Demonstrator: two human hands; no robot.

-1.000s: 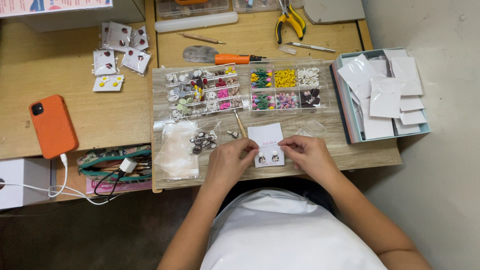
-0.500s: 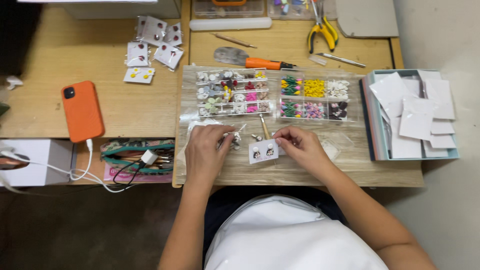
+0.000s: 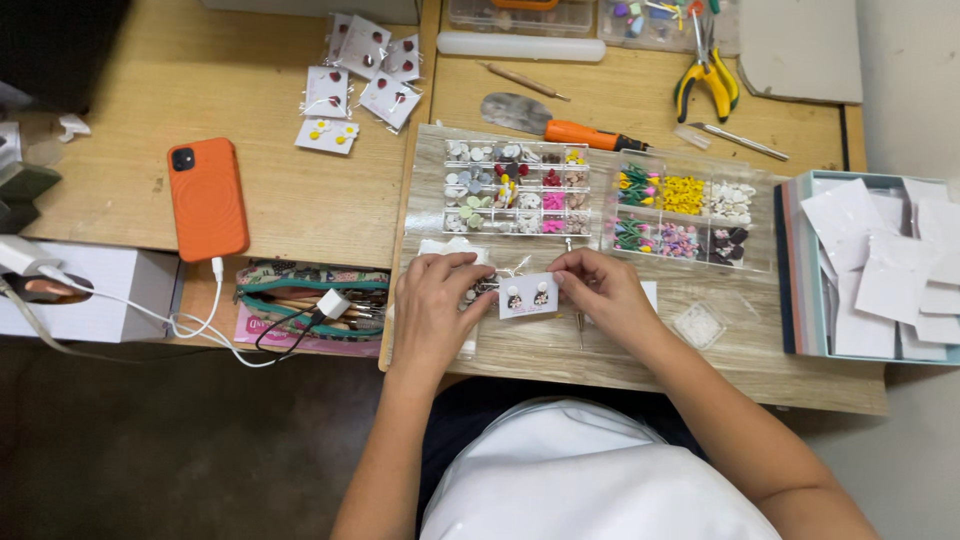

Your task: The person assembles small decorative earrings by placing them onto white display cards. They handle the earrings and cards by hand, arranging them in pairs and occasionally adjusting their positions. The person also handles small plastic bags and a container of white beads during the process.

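Note:
My left hand (image 3: 436,308) and my right hand (image 3: 599,291) hold a small white card (image 3: 528,296) between them, one hand pinching each side. Two small round earrings sit on the card. The card hovers just above a pale wooden board (image 3: 620,350) at the near edge of the desk. Under my left hand lies a clear plastic bag (image 3: 440,248) with small dark pieces beside it. Just beyond my hands stand two clear compartment boxes, the left bead box (image 3: 515,187) with mixed small pieces and the right bead box (image 3: 685,213) with yellow, green, white and dark ones.
An orange phone (image 3: 207,198) lies at left with a white charger cable (image 3: 200,325). Packaged earring cards (image 3: 358,80) sit at the back. An orange-handled tool (image 3: 585,134) and yellow pliers (image 3: 706,82) lie behind the boxes. A tray of blank white cards (image 3: 880,265) stands at right.
The view has shifted so the desk sits further right in frame. My hands have lifted the card slightly and hold it by both sides, closer to the bead boxes.

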